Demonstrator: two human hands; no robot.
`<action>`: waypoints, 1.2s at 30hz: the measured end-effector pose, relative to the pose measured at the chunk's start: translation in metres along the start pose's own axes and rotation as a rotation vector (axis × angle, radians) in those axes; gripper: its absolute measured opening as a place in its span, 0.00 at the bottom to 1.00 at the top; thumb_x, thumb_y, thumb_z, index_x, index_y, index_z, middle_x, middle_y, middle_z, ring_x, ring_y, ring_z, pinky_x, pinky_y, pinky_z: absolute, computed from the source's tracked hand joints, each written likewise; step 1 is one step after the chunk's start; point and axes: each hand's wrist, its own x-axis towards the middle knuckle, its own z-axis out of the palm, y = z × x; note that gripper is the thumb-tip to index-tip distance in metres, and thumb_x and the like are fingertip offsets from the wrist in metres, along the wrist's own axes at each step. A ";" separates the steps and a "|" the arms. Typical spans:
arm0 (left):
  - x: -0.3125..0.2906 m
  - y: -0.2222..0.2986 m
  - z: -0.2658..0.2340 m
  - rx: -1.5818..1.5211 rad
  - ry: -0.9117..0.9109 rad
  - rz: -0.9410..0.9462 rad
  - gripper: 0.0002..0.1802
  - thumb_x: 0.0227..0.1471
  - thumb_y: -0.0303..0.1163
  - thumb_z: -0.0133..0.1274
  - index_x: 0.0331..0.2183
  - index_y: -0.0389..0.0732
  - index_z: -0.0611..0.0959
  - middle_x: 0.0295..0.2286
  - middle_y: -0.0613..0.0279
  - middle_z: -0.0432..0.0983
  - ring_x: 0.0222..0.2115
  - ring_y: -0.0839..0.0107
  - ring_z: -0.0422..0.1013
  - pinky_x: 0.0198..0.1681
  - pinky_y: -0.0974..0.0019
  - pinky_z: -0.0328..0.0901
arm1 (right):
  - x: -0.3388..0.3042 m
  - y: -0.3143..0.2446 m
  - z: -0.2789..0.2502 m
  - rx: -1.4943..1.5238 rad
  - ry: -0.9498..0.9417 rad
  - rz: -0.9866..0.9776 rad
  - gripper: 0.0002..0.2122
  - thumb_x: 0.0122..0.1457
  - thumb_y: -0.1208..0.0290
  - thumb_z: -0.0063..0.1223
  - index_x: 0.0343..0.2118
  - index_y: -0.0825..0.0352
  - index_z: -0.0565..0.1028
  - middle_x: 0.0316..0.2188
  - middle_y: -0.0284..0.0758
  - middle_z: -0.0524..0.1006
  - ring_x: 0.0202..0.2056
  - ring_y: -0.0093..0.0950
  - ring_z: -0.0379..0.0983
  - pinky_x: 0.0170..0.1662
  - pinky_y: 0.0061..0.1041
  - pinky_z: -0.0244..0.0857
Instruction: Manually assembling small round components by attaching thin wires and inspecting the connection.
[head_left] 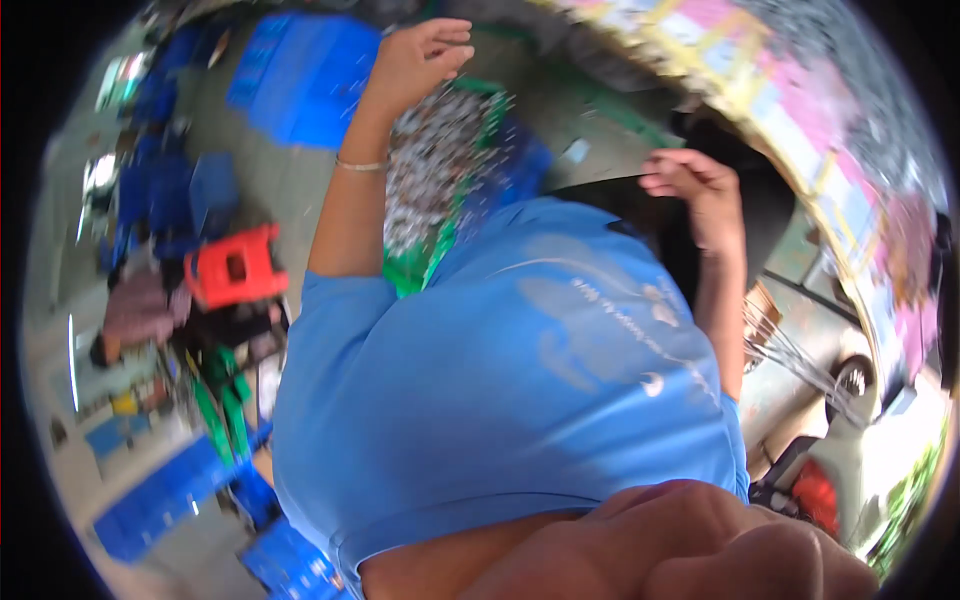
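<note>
My left hand reaches out at the top, over the far end of a green-rimmed crate. Its fingers are stretched and a little apart, with nothing visible in them. The crate is full of many small silvery-white pieces, too blurred to name. My right hand is held in front of my body on the right, fingers bent together. A thin dark edge runs up to its fingertips, but whether they grip anything cannot be made out.
A large blue bin stands beyond my left arm. Farther left are a red plastic stool, a person and several blue crates. Along the right curves a table edge with pink, white and yellow sheets. A blue container sits beside the green-rimmed crate.
</note>
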 end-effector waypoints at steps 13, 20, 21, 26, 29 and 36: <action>0.212 0.128 0.194 0.521 0.114 0.822 0.14 0.48 0.34 0.59 0.38 0.38 0.82 0.31 0.51 0.79 0.29 0.56 0.76 0.33 0.56 0.70 | -0.035 -0.017 -0.035 0.102 0.182 0.035 0.08 0.60 0.77 0.55 0.41 0.74 0.77 0.34 0.39 0.81 0.35 0.27 0.79 0.40 0.24 0.73; 0.216 0.139 0.190 0.517 -0.120 0.813 0.16 0.49 0.31 0.56 0.41 0.38 0.81 0.36 0.47 0.77 0.35 0.48 0.74 0.39 0.54 0.69 | -0.102 -0.109 -0.104 -0.175 0.608 -0.217 0.10 0.59 0.76 0.57 0.41 0.74 0.78 0.34 0.38 0.81 0.35 0.24 0.78 0.38 0.23 0.72; 0.215 0.139 0.187 0.500 -0.131 0.838 0.16 0.49 0.31 0.56 0.41 0.38 0.81 0.36 0.47 0.77 0.35 0.48 0.74 0.39 0.54 0.69 | -0.108 -0.115 -0.119 -0.389 0.813 -0.218 0.10 0.58 0.74 0.58 0.42 0.72 0.78 0.34 0.37 0.81 0.33 0.24 0.78 0.37 0.23 0.71; 0.201 0.140 0.172 0.478 -0.234 0.671 0.20 0.47 0.27 0.59 0.46 0.39 0.80 0.34 0.49 0.78 0.32 0.57 0.76 0.37 0.60 0.69 | -0.124 -0.134 -0.150 -1.389 1.543 -0.008 0.13 0.51 0.64 0.61 0.40 0.59 0.81 0.31 0.37 0.79 0.29 0.29 0.75 0.36 0.29 0.68; 0.190 0.125 0.178 0.002 -0.124 0.482 0.19 0.50 0.26 0.59 0.46 0.36 0.79 0.32 0.55 0.78 0.29 0.68 0.76 0.34 0.65 0.71 | -0.129 -0.117 -0.172 -1.325 1.413 -0.033 0.10 0.52 0.65 0.60 0.36 0.60 0.82 0.30 0.36 0.79 0.26 0.28 0.73 0.35 0.28 0.68; 0.142 0.122 0.178 -0.887 -0.348 0.111 0.15 0.53 0.23 0.59 0.42 0.30 0.77 0.34 0.59 0.77 0.32 0.68 0.78 0.33 0.72 0.72 | -0.124 -0.106 -0.176 -0.305 1.497 -0.563 0.11 0.61 0.65 0.55 0.37 0.69 0.79 0.34 0.36 0.81 0.29 0.22 0.77 0.33 0.21 0.70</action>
